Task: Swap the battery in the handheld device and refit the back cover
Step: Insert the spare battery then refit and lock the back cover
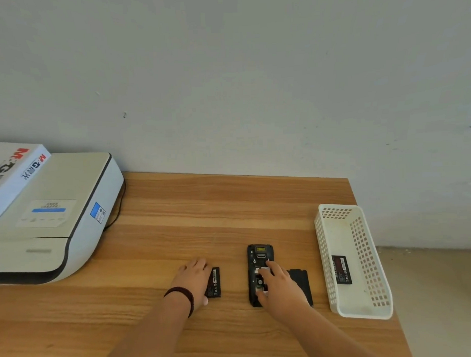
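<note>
The black handheld device (259, 257) lies face down on the wooden table (230, 205), its back open and the battery bay bare. My right hand (279, 285) rests on the device's lower half, fingers spread over the bay. To its right lies the black back cover (302, 281), partly hidden by that hand. My left hand (194, 281) lies flat over a black battery (214, 283) left of the device, with only the battery's right side showing. A second battery (341, 269) lies in the white basket (370, 253).
A white printer (59, 211) with a cardboard box (12, 172) on top fills the table's left side, its cable trailing behind. The basket stands by the table's right edge, where the floor drops away. A pale wall runs behind the table.
</note>
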Available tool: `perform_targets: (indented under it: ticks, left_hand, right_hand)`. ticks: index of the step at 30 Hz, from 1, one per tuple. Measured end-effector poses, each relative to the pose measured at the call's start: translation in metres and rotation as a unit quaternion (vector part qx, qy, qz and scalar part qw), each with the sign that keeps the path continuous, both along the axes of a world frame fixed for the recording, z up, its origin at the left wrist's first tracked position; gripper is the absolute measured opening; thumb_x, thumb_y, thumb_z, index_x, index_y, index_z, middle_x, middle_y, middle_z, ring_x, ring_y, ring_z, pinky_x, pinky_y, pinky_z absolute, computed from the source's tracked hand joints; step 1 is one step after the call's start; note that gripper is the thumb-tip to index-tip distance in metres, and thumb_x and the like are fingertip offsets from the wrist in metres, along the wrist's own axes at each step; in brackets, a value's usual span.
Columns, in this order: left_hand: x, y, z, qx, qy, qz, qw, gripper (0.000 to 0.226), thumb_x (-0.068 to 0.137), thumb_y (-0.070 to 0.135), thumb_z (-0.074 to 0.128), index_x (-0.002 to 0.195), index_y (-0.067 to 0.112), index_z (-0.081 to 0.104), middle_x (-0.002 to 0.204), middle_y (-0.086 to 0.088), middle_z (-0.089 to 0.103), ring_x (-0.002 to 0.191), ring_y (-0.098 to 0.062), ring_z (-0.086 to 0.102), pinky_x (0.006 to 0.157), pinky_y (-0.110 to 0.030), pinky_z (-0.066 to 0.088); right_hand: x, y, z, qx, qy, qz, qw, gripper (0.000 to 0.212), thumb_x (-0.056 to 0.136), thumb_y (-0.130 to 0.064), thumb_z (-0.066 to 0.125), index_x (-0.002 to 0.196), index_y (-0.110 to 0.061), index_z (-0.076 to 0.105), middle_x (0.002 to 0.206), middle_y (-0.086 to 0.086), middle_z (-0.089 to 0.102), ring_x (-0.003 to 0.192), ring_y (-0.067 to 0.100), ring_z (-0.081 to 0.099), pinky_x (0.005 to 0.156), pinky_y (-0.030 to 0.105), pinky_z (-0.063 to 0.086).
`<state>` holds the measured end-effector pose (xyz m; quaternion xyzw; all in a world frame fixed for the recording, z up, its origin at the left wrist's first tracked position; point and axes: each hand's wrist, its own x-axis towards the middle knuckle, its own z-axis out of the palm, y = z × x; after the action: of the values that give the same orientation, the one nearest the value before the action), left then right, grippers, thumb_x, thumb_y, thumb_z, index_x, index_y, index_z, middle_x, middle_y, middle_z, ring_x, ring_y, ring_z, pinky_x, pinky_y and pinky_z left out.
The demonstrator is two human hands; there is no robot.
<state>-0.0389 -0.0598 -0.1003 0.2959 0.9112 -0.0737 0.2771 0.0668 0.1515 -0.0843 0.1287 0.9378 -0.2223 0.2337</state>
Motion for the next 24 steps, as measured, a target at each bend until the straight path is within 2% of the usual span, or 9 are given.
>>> perform_targets:
  ticks: [10,14,15,18,19,22,24]
  left_hand:
    - [-0.002,-0.005,0.003,0.136,-0.024,0.067,0.988,0.075,0.070,0.041,0.071,0.134,0.018,0.040,0.129,0.004,0.039,0.117,-0.016,0.042,0.099,-0.031,0.041]
    - [-0.003,0.012,0.021,0.207,-0.028,0.065,0.976,0.076,0.073,0.039,0.072,0.137,0.021,0.037,0.135,0.007,0.037,0.120,-0.013,0.041,0.102,-0.027,0.039]
    - [-0.002,0.019,0.026,0.219,-0.025,0.060,0.974,0.075,0.074,0.038,0.072,0.137,0.021,0.037,0.135,0.007,0.037,0.120,-0.012,0.041,0.102,-0.027,0.039]
    - [0.004,0.040,0.035,0.245,-0.018,0.036,0.969,0.070,0.072,0.038,0.072,0.133,0.025,0.040,0.131,0.010,0.037,0.114,-0.010,0.043,0.098,-0.027,0.043]
    - [0.007,0.048,0.036,0.252,-0.016,0.028,0.967,0.070,0.071,0.038,0.072,0.132,0.026,0.041,0.130,0.011,0.037,0.112,-0.009,0.044,0.096,-0.027,0.045]
    - [0.017,0.066,0.034,0.264,-0.012,0.007,0.965,0.072,0.070,0.038,0.071,0.133,0.024,0.040,0.130,0.010,0.036,0.111,-0.009,0.044,0.094,-0.026,0.046]
    - [0.022,0.075,0.031,0.265,-0.011,-0.005,0.964,0.075,0.071,0.039,0.069,0.137,0.021,0.037,0.134,0.008,0.034,0.117,-0.010,0.042,0.097,-0.027,0.044]
  right_hand:
    - [0.001,0.006,0.000,-0.007,0.013,0.013,1.000,0.051,0.096,-0.037,0.049,0.144,-0.026,0.036,0.159,-0.005,0.018,0.142,0.020,0.027,0.104,0.036,0.044]
    - [-0.001,0.012,0.004,-0.030,0.051,-0.023,0.998,0.047,0.098,-0.038,0.048,0.142,-0.023,0.043,0.150,-0.007,0.034,0.135,0.014,0.035,0.103,0.028,0.042]
    - [-0.003,0.014,0.007,-0.046,0.057,-0.050,0.996,0.044,0.098,-0.039,0.049,0.140,-0.023,0.046,0.143,-0.007,0.042,0.129,0.012,0.041,0.098,0.025,0.044]
    - [-0.008,0.016,0.019,-0.171,0.030,-0.174,0.969,0.037,0.096,-0.040,0.054,0.130,-0.025,0.056,0.119,-0.008,0.059,0.095,0.004,0.057,0.069,0.014,0.046]
    - [-0.010,0.015,0.021,-0.215,0.015,-0.206,0.955,0.035,0.095,-0.041,0.055,0.126,-0.025,0.059,0.113,-0.010,0.062,0.089,0.003,0.059,0.065,0.013,0.046]
    - [-0.011,0.017,0.024,-0.283,-0.015,-0.266,0.921,0.029,0.094,-0.038,0.058,0.118,-0.023,0.065,0.095,-0.008,0.070,0.078,0.004,0.065,0.066,0.019,0.050]
    - [-0.007,0.019,0.024,-0.322,-0.035,-0.316,0.892,0.025,0.093,-0.029,0.063,0.116,-0.019,0.065,0.085,-0.003,0.071,0.063,0.005,0.064,0.056,0.017,0.048]
